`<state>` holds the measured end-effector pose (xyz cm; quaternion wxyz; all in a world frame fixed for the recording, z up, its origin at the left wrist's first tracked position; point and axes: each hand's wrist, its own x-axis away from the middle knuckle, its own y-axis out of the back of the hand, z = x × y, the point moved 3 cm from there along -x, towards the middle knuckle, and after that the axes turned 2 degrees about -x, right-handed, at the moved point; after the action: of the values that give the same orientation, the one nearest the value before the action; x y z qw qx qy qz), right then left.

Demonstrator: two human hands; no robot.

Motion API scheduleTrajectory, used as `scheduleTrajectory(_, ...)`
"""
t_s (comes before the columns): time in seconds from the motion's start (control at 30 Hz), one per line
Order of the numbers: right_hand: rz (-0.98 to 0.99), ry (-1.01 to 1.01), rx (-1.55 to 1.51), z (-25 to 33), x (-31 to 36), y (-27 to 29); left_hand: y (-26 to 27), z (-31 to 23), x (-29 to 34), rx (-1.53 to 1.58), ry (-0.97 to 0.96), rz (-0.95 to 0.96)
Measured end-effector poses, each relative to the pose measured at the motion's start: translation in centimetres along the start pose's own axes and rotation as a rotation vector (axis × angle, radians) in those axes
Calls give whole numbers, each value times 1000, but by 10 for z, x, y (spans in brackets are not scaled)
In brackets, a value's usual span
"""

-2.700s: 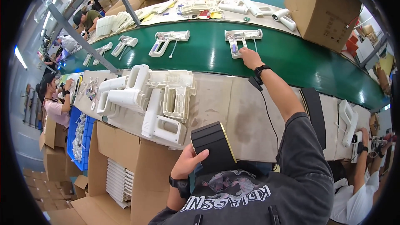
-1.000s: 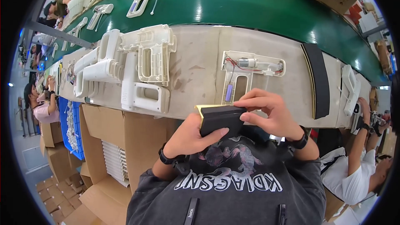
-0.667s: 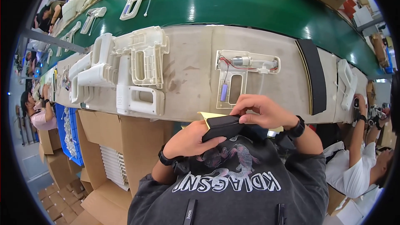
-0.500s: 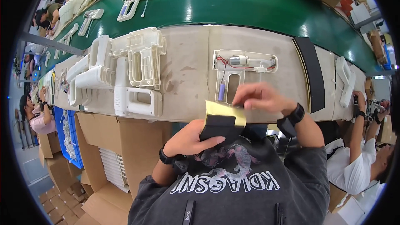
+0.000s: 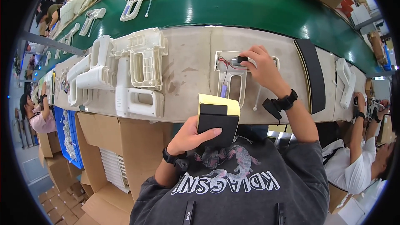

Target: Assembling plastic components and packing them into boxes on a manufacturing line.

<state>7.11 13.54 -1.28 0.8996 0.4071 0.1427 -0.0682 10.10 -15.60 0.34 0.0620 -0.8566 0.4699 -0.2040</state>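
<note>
In my left hand (image 5: 187, 136) is a stack of black foam pads (image 5: 213, 126) with yellow backing paper (image 5: 221, 100) sticking up behind it; the thumb presses across its face. My right hand (image 5: 266, 67) pinches a small black foam piece (image 5: 242, 59) at the silver motor (image 5: 236, 62) inside a white gun-shaped half shell (image 5: 221, 83). Whether the piece touches the motor I cannot tell. Red and black wires (image 5: 225, 63) run through the shell, and a purple battery cell (image 5: 223, 91) lies in its handle. A white rod (image 5: 257, 98) hangs out below my right wrist.
Stacked white shells (image 5: 143, 62) stand on the left of the bench. Long black foam strips (image 5: 310, 75) lie at the right. Behind runs a green conveyor belt (image 5: 233, 4) with shell assemblies (image 5: 143, 0). Cardboard boxes (image 5: 141, 141) stand below left; a co-worker's arm (image 5: 357, 121) is at the right.
My right hand has moved from beside the yellow paper up to the motor, carrying the foam piece. The left hand has tilted the foam stack more upright. Shells on the belt have shifted slightly right.
</note>
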Motion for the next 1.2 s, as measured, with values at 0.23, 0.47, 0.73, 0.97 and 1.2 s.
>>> scheduleTrajectory(0.23, -55, -7, 36, 3, 1, 0, 0, 1, -6, 38, 44, -20)
scheduleTrajectory(0.47, 265, 72, -355, 81, 27, 17, 0, 3, -12, -14, 16, -57)
scheduleTrajectory(0.73, 684, -312, -888, 85, 58, -15, 0, 0, -5, -527, -142, 198)
scheduleTrajectory(0.97, 783, -136, -818, 77, 44, -13, 1, 3, 0, -340, -69, 377)
scheduleTrajectory(1.2, 386, 264, -131, 56, 18, -14, 23, 9, 21, 108, 84, 183)
